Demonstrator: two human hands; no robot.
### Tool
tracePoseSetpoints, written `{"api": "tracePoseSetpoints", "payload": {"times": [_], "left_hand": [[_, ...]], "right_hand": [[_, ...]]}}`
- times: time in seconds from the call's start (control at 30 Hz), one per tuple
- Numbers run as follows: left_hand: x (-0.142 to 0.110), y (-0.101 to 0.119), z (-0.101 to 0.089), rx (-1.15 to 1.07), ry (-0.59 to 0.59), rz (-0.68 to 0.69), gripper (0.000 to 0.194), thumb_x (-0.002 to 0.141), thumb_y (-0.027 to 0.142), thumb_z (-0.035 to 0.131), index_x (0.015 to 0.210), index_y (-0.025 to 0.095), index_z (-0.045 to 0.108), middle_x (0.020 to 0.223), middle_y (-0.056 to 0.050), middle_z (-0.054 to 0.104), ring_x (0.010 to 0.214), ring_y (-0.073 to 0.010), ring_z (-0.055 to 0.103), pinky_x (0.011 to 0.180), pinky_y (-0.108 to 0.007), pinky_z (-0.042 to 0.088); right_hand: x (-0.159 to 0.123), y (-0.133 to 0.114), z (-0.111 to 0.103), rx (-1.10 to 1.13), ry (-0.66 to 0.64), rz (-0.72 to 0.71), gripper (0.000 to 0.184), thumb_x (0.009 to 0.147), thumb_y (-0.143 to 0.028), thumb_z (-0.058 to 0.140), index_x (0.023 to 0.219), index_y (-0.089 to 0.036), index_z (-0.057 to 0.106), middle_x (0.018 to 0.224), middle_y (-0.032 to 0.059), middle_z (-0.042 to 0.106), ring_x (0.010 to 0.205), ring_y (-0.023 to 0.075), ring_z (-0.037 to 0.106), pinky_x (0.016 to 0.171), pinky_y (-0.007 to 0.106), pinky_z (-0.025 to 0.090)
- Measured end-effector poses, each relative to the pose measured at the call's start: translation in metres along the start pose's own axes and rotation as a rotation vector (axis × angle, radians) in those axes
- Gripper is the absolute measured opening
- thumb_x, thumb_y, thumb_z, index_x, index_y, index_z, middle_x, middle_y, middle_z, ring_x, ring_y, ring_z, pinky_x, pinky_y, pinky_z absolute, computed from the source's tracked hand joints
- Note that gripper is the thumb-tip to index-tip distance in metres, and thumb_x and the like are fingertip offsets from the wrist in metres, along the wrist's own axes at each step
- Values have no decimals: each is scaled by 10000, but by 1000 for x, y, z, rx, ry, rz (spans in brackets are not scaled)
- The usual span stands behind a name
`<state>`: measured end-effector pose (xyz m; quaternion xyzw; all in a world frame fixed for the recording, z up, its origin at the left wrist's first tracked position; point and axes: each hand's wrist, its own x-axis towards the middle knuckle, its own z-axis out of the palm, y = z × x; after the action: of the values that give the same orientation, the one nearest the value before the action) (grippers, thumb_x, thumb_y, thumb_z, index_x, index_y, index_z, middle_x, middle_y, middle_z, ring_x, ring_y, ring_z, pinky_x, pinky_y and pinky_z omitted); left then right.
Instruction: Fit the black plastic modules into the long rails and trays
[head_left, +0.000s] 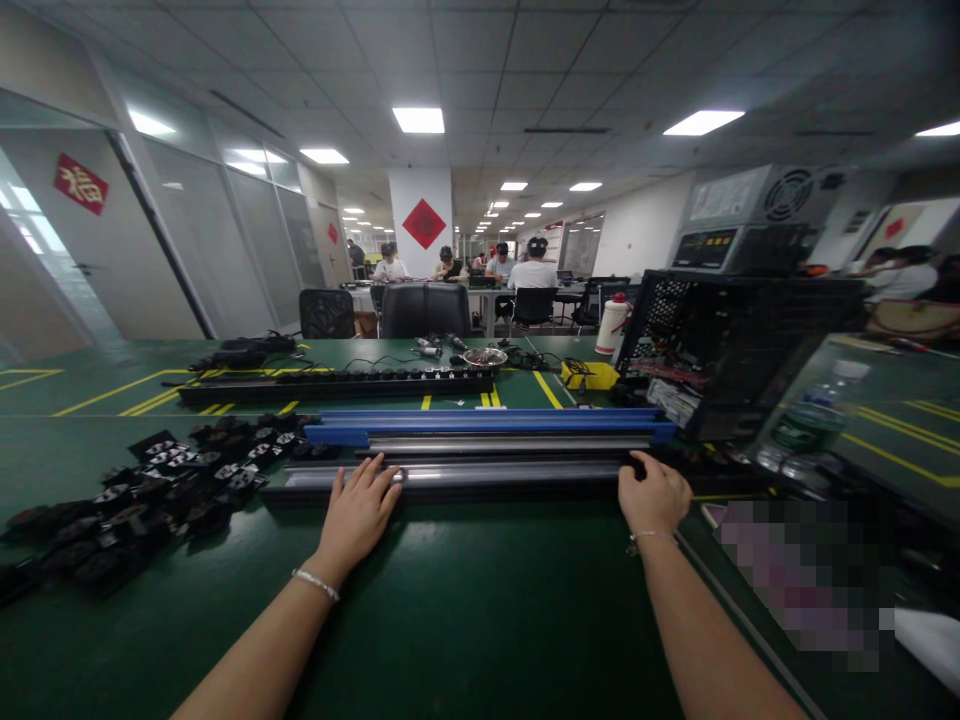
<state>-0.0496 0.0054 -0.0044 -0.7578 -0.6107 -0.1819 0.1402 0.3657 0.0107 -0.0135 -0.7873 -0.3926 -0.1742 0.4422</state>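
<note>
A long dark rail (495, 479) with a shiny strip along its top lies across the green table in front of me. My left hand (358, 510) rests on its left part, fingers spread and thumb apart. At the rail's right end, my right hand (651, 495) has its fingers curled in, thumb and forefinger at the edge; the undersides of those fingers are hidden. Just behind lies a blue channel (487, 421), with a thinner silver-grey strip (510, 443) along its near side.
Many small black parts (150, 500) are heaped at left. Beyond the blue channel are a black strip (337, 387), a metal dish (484, 356) and a yellow object (590, 375). An opened computer case (720, 340) and a plastic bottle (814, 415) stand at right. Several people sit farther back.
</note>
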Motion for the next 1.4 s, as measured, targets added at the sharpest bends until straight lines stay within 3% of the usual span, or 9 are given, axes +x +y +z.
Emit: {"api": "tracePoseSetpoints", "payload": {"times": [0.23,0.53,0.93,1.4], "left_hand": [[0,1,-2,-22,5,-3,391,899,410,325,1182,270,554,1363,-65,463,1268,-257,391,1053,-541,225],[0,1,-1,-42,2,-1,358,896,403,332,1090,264,599,1363,-67,462,1274,-260,382,1052,-554,215],[0,1,-1,-49,10,-1,353,892,401,340,1078,262,606,1358,-68,468,1271,-263,385,1053,-551,213],[1,14,-4,-112,5,45,397,897,399,334,1221,229,488,1382,-78,436,1297,-241,347,1073,-521,222]], "right_hand": [[4,-5,-10,-78,-70,61,564,718,-358,525,1246,-163,490,994,144,604,992,302,495,846,442,355],[7,-2,-11,-78,-83,46,365,729,-327,508,1024,-147,625,956,122,654,928,263,552,804,378,378],[-2,-19,-10,-161,-168,17,369,720,-359,495,1012,-182,634,926,96,640,867,236,543,845,390,336],[-12,-26,-4,-12,-220,-38,364,710,-430,451,944,-201,609,940,82,611,923,241,520,986,493,203]]}}
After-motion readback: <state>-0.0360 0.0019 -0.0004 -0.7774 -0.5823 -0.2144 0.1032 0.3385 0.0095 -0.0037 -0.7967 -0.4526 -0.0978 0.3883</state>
